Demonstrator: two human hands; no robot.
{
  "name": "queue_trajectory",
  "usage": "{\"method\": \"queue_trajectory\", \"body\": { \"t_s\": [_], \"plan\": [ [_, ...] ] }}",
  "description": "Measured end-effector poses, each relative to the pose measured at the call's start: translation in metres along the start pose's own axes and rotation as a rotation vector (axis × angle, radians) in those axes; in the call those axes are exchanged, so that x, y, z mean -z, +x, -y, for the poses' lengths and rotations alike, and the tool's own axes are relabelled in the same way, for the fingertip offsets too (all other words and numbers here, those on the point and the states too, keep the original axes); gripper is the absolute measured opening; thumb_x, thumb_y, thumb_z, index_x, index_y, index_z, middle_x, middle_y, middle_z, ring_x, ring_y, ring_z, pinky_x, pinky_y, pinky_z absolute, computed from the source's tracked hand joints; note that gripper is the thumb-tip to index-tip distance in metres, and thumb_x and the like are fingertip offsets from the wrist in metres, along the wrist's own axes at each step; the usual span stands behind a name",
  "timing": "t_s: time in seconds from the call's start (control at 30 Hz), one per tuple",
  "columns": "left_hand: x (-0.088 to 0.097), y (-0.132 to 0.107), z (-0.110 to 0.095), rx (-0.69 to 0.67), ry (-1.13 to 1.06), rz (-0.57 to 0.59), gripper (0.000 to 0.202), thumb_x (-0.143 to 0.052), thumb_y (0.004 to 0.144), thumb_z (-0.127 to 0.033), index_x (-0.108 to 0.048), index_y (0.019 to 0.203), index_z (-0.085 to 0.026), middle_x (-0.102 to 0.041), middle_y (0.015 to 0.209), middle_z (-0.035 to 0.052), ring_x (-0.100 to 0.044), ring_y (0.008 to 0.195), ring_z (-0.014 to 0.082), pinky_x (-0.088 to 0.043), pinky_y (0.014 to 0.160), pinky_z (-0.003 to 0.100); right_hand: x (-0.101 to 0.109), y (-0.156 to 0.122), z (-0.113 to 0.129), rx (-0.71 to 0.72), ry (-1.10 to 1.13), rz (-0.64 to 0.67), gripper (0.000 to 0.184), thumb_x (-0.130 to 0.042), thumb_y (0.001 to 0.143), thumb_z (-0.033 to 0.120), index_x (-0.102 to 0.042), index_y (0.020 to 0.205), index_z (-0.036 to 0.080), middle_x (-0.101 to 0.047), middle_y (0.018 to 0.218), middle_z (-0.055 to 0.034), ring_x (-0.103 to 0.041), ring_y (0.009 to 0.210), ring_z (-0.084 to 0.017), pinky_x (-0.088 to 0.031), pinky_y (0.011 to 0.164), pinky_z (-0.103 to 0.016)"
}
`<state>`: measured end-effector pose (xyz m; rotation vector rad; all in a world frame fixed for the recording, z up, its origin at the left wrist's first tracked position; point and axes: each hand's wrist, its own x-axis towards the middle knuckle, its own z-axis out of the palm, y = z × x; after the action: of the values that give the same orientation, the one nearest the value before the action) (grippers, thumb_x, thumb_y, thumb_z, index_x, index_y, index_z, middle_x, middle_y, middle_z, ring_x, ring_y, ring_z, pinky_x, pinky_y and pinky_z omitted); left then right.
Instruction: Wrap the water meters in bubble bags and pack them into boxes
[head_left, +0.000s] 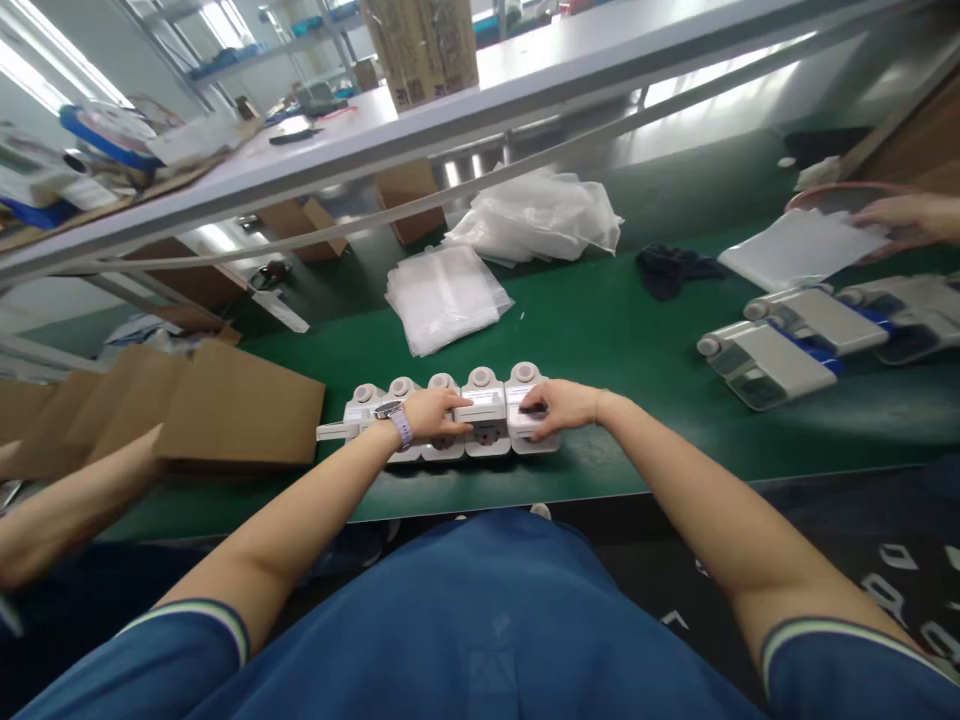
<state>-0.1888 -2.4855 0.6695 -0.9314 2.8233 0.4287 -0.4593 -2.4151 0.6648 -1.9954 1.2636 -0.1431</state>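
Note:
Several white plastic devices with round knobs stand side by side in a row in front of me. My left hand (436, 412), with a watch (388, 410) and a lilac band (403, 428) on the wrist, reaches over the row. Its thumb and forefinger are apart and touch the fourth white device (484, 402). At the right end, my right hand (564, 407) is closed in a pinch over the last white device (523, 436). Something small and dark (531, 408) shows at its fingertips; its kind is unclear.
Clear plastic bags (446, 298) and a white bag pile (544, 215) lie behind the row on the green table (600, 330). Cardboard boxes (240, 405) stand left, beside a co-worker's arm (82, 500). On the right are white-and-blue devices (780, 365), dark cloth (675, 268) and another person's hand (900, 212).

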Motion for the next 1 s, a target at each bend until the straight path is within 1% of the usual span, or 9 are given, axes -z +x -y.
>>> {"method": "queue_trajectory", "body": {
  "t_s": [0.13, 0.27, 0.37, 0.47, 0.6, 0.7, 0.83, 0.9, 1.0],
  "plan": [
    [0.002, 0.002, -0.002, 0.038, -0.022, 0.035, 0.054, -0.055, 0.076, -0.057, -0.06, 0.121, -0.028, -0.065, 0.113, 0.0046, -0.06, 0.097, 0.0243, -0.044, 0.079, 0.027, 0.025, 0.016, -0.011, -0.043, 0.18, 0.097, 0.048, -0.073, 0.054, 0.051, -0.072, 0.091, 0.02, -0.063, 0.078, 0.0014, -0.053, 0.073, -0.016, -0.042, 0.065, -0.025],
    [0.006, 0.004, 0.0, 0.083, -0.036, 0.094, 0.05, -0.055, 0.077, -0.055, -0.06, 0.121, -0.031, -0.069, 0.104, 0.0014, -0.063, 0.09, 0.0226, -0.044, 0.076, 0.026, 0.028, 0.023, -0.022, -0.079, 0.281, 0.148, 0.05, -0.071, 0.056, 0.053, -0.072, 0.092, 0.018, -0.062, 0.073, -0.0003, -0.047, 0.064, -0.013, -0.035, 0.052, -0.022],
    [0.009, 0.005, 0.002, 0.096, -0.044, 0.134, 0.049, -0.056, 0.077, -0.055, -0.06, 0.12, -0.032, -0.07, 0.099, 0.0001, -0.064, 0.086, 0.0211, -0.043, 0.076, 0.025, 0.026, 0.024, -0.024, -0.096, 0.32, 0.153, 0.051, -0.072, 0.055, 0.052, -0.072, 0.092, 0.017, -0.06, 0.071, -0.001, -0.045, 0.063, -0.012, -0.032, 0.049, -0.022],
    [0.012, 0.007, 0.003, 0.108, -0.038, 0.142, 0.048, -0.056, 0.077, -0.055, -0.059, 0.12, -0.033, -0.069, 0.1, -0.0004, -0.063, 0.087, 0.0208, -0.044, 0.077, 0.025, 0.025, 0.023, -0.024, -0.081, 0.356, 0.133, 0.051, -0.072, 0.056, 0.052, -0.072, 0.092, 0.016, -0.062, 0.071, -0.0009, -0.049, 0.065, -0.013, -0.037, 0.054, -0.023],
    [0.01, 0.004, -0.001, 0.092, -0.034, 0.145, 0.049, -0.054, 0.08, -0.054, -0.057, 0.123, -0.032, -0.066, 0.111, 0.0008, -0.061, 0.096, 0.0216, -0.044, 0.083, 0.026, 0.019, 0.018, -0.021, -0.008, 0.386, 0.117, 0.052, -0.069, 0.061, 0.049, -0.07, 0.101, 0.017, -0.067, 0.088, -0.0018, -0.058, 0.082, -0.019, -0.045, 0.075, -0.028],
    [-0.007, -0.008, -0.01, 0.017, 0.023, 0.089, 0.06, -0.054, 0.081, -0.053, -0.045, 0.134, -0.027, -0.052, 0.132, 0.0066, -0.05, 0.116, 0.0259, -0.04, 0.096, 0.033, -0.004, 0.008, -0.015, 0.107, 0.206, 0.006, 0.06, -0.065, 0.069, 0.043, -0.057, 0.123, 0.018, -0.062, 0.116, -0.0052, -0.053, 0.107, -0.025, -0.04, 0.095, -0.036],
    [-0.05, -0.029, -0.024, -0.012, 0.176, 0.057, 0.095, -0.068, 0.067, -0.057, -0.023, 0.144, -0.028, -0.018, 0.152, 0.0124, -0.017, 0.136, 0.04, -0.019, 0.105, 0.059, -0.059, -0.012, -0.008, 0.071, -0.28, -0.23, 0.077, -0.067, 0.07, 0.031, -0.035, 0.14, 0.024, -0.033, 0.146, -0.0078, -0.024, 0.133, -0.035, -0.023, 0.106, -0.055],
    [-0.066, -0.037, -0.026, 0.003, 0.2, 0.029, 0.102, -0.07, 0.062, -0.06, -0.018, 0.145, -0.03, -0.007, 0.154, 0.0116, -0.005, 0.137, 0.0435, -0.01, 0.102, 0.068, -0.082, -0.019, -0.004, 0.011, -0.42, -0.339, 0.077, -0.066, 0.073, 0.036, -0.031, 0.141, 0.03, -0.024, 0.151, -0.0056, -0.013, 0.136, -0.038, -0.016, 0.103, -0.065],
    [-0.069, -0.048, -0.022, 0.005, 0.151, -0.063, 0.091, -0.061, 0.071, -0.061, -0.019, 0.145, -0.029, -0.006, 0.154, 0.0109, -0.007, 0.138, 0.0395, -0.014, 0.104, 0.065, -0.102, -0.02, 0.01, -0.059, -0.48, -0.538, 0.07, -0.056, 0.078, 0.055, -0.033, 0.14, 0.031, -0.021, 0.151, -0.0068, -0.008, 0.138, -0.037, -0.004, 0.102, -0.07]
  ]
}}
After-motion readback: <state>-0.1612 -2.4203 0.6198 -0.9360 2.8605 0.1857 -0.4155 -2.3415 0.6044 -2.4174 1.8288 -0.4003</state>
